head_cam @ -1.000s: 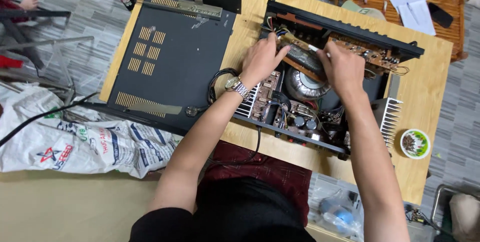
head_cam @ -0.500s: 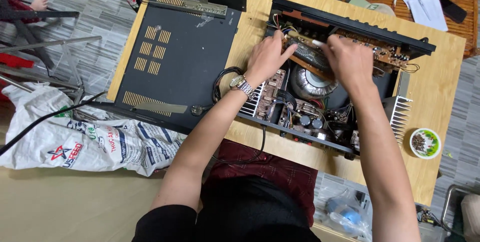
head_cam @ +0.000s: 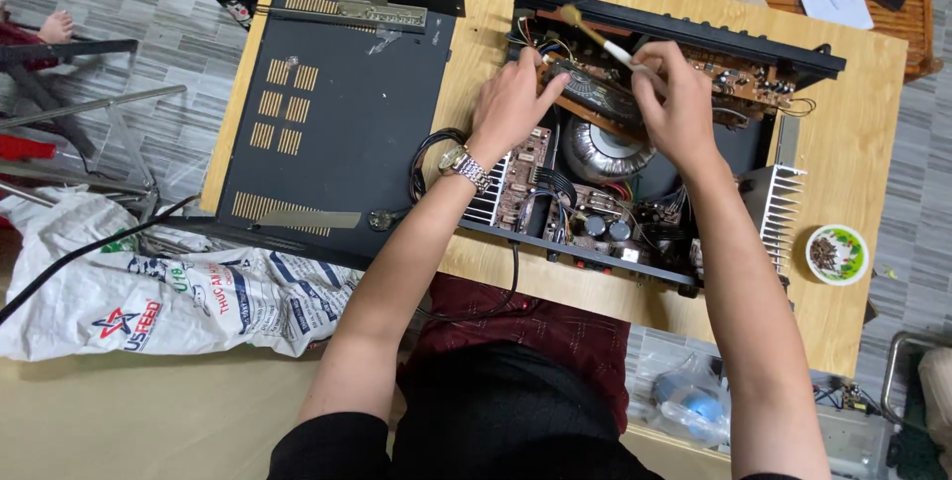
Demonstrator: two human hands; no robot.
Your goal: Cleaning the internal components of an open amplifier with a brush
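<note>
A wooden counter (head_cam: 873, 143) fills the upper frame, carrying an opened amplifier chassis (head_cam: 635, 173) at centre. Left of it lies its black cover (head_cam: 337, 113). The left hand (head_cam: 511, 108) rests open on a circuit board, hiding it partly. The right hand (head_cam: 679, 103) grips a small brush (head_cam: 595, 34), bristles upper centre.

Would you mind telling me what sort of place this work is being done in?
Probably a small home electronics repair spot: an opened black amplifier chassis with bare circuit boards lies on a low light wooden table, its removed black vented metal cover beside it, above grey tiled floor.
</note>
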